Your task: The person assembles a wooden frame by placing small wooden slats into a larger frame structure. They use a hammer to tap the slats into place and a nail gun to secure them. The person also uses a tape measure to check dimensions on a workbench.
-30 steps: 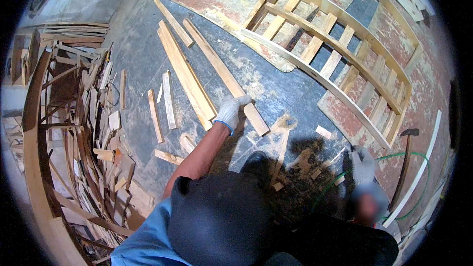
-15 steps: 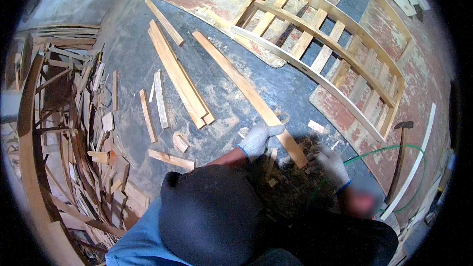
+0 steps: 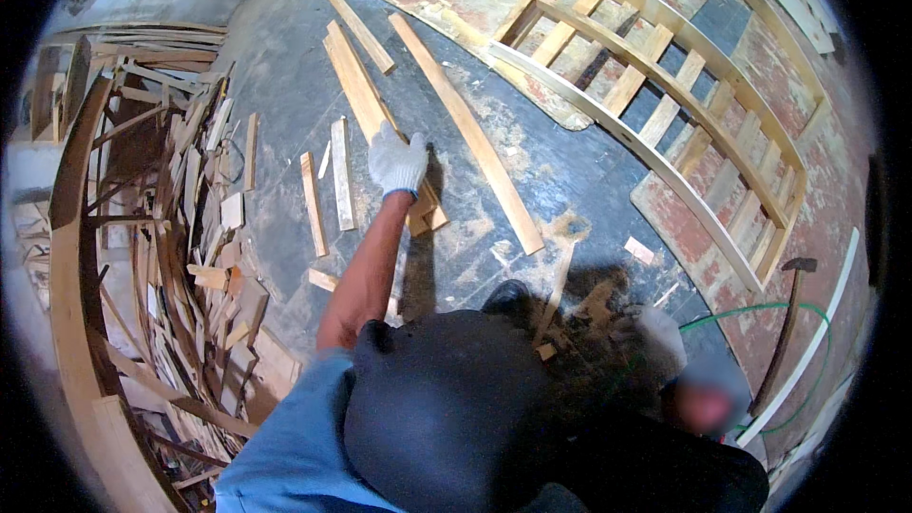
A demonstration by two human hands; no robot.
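Note:
My left hand (image 3: 397, 163), in a pale knitted glove, reaches forward over a pair of long planks (image 3: 353, 76) lying side by side. Its thumb is spread away from the fingers, and the palm covers part of the wood. To its right, a single long plank (image 3: 467, 133) lies loose on the floor. My right hand (image 3: 657, 342), also gloved, is low at the right beside a shadowed patch of wood scraps. Its fingers are too dark and blurred to read. A thin wooden strip (image 3: 557, 293) slants between that hand and a large dark rounded shape at the bottom.
A slatted wooden frame (image 3: 655, 57) lies at the far right. A hammer (image 3: 790, 323) and a green cord (image 3: 760, 306) are near the right edge, beside a white strip (image 3: 807, 347). Scrap wood (image 3: 190, 228) is heaped at left. Short offcuts (image 3: 342, 176) and sawdust dot the floor.
My left hand has let go of the single long plank and moved forward and left to the paired planks. The single plank now lies farther forward, away from my right hand.

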